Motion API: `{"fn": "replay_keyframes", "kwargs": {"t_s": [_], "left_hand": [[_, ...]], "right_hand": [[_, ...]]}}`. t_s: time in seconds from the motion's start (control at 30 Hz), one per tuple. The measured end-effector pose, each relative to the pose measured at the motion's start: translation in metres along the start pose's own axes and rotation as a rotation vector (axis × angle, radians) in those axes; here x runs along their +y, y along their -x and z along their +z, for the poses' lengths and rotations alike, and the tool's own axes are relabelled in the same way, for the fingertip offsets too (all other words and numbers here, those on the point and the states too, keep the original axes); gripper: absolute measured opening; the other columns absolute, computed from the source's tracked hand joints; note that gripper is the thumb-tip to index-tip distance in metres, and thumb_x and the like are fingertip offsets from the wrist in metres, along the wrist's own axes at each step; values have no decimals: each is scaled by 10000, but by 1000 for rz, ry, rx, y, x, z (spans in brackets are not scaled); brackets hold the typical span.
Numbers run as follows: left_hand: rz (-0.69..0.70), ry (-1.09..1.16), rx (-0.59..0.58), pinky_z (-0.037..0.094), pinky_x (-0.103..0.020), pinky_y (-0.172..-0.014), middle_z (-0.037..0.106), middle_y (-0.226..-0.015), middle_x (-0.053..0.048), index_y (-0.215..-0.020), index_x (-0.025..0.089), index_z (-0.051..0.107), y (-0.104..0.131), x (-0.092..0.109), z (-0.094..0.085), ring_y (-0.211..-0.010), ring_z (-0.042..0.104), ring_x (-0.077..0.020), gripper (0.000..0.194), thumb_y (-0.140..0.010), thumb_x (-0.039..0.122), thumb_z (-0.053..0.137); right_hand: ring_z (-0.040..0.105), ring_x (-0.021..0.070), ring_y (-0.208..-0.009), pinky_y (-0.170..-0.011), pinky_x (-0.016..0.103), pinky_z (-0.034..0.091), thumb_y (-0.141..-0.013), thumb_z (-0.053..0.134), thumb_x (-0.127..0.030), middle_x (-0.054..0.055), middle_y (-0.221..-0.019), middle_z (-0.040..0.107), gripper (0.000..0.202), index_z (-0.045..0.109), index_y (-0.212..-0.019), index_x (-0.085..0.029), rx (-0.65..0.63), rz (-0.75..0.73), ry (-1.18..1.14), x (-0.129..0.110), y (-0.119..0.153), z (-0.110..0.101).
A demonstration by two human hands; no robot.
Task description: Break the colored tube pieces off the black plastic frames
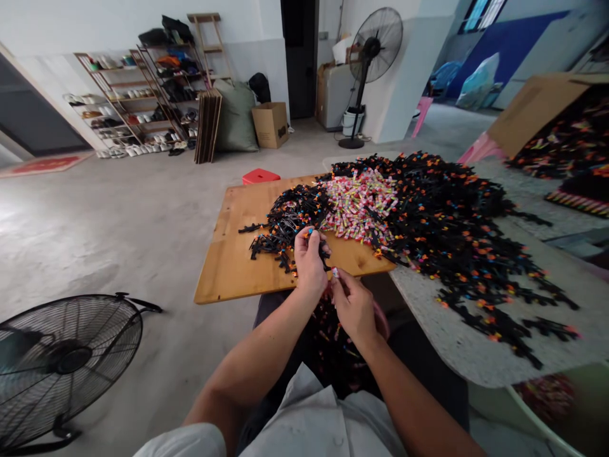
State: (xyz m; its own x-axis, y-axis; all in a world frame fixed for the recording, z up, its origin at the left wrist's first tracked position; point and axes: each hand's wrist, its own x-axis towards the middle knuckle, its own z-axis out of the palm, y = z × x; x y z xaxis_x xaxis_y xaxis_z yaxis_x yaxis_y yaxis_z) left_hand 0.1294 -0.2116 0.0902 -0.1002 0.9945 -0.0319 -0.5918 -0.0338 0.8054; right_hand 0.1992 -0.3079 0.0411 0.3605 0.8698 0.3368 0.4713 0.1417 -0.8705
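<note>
My left hand [309, 259] is closed around a small black toy gun [326, 256], near the front edge of the wooden board [223, 266]. Bits of blue and orange show at its fingertips. Between thumb and fingers, my right hand [354, 311] pinches a small pink-and-white tube [335, 273], close to the toy gun's lower end. I cannot tell whether the two pieces touch. Just beyond lies a heap of black toy guns [290, 216] with orange parts. Beside it is a pile of pink, white and yellow tubes [359, 206].
A larger mound of black toy guns [447, 216] spreads over the grey stone-like table [428, 324] at right. Below my hands, a pink-rimmed container [382, 320] sits between my legs. A floor fan [71, 362] stands at left, a red stool [261, 176] behind the board.
</note>
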Motion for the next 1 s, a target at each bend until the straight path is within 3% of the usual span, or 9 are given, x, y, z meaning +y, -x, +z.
{"fn": "replay_keyframes", "kwargs": {"t_s": [0.13, 0.23, 0.3, 0.47, 0.67, 0.87, 1.0], "left_hand": [[34, -28, 16, 417, -188, -567, 614, -810, 27, -1061, 230, 600, 2, -2, 0, -601, 511, -76, 268, -914, 400, 747], [29, -28, 15, 413, -189, -564, 609, -796, 31, -1059, 223, 596, 2, -4, -1, -585, 502, -72, 262, -915, 385, 743], [17, -28, 23, 411, -188, -562, 604, -788, 36, -1056, 219, 592, 2, -7, -2, -574, 493, -67, 244, -920, 366, 731], [-29, -16, 73, 414, -178, -566, 601, -789, 48, -1084, 228, 582, 4, -16, -5, -564, 496, -59, 228, -932, 346, 705], [-44, -22, 77, 418, -181, -567, 612, -802, 46, -1111, 239, 592, 4, -23, -8, -568, 513, -63, 229, -936, 342, 698], [-18, -43, 60, 416, -183, -563, 608, -802, 44, -1108, 245, 599, 4, -25, -7, -576, 516, -67, 232, -933, 354, 707], [-45, -3, 82, 415, -181, -563, 602, -804, 49, -1084, 238, 574, -1, -22, -10, -566, 512, -59, 264, -918, 379, 722]], "right_hand": [[589, 210, -544, -589, 317, 503, -1002, 553, -521, 24, -610, 658, 382, 773, -1040, -212, -109, 149, -136, -8, 0, -4], [492, 162, -441, -495, 282, 434, -995, 548, -549, -27, -520, 558, 407, 760, -979, -202, -209, 244, -269, -11, -1, -7], [493, 162, -446, -493, 278, 428, -996, 543, -543, -27, -523, 556, 409, 763, -991, -198, -221, 248, -262, -8, 0, -8], [571, 200, -585, -594, 304, 476, -990, 566, -501, 32, -655, 655, 376, 773, -1058, -196, -83, 140, -106, 1, 7, -3], [507, 182, -496, -525, 299, 445, -993, 556, -554, -13, -546, 569, 395, 759, -985, -216, -146, 242, -225, 0, 11, -4], [550, 214, -543, -523, 312, 427, -989, 549, -551, 34, -624, 652, 405, 772, -1039, -216, -80, 217, -151, -2, 10, -4], [489, 174, -487, -512, 294, 419, -980, 567, -571, -17, -551, 566, 408, 757, -979, -209, -129, 269, -253, -1, 8, -5]]}}
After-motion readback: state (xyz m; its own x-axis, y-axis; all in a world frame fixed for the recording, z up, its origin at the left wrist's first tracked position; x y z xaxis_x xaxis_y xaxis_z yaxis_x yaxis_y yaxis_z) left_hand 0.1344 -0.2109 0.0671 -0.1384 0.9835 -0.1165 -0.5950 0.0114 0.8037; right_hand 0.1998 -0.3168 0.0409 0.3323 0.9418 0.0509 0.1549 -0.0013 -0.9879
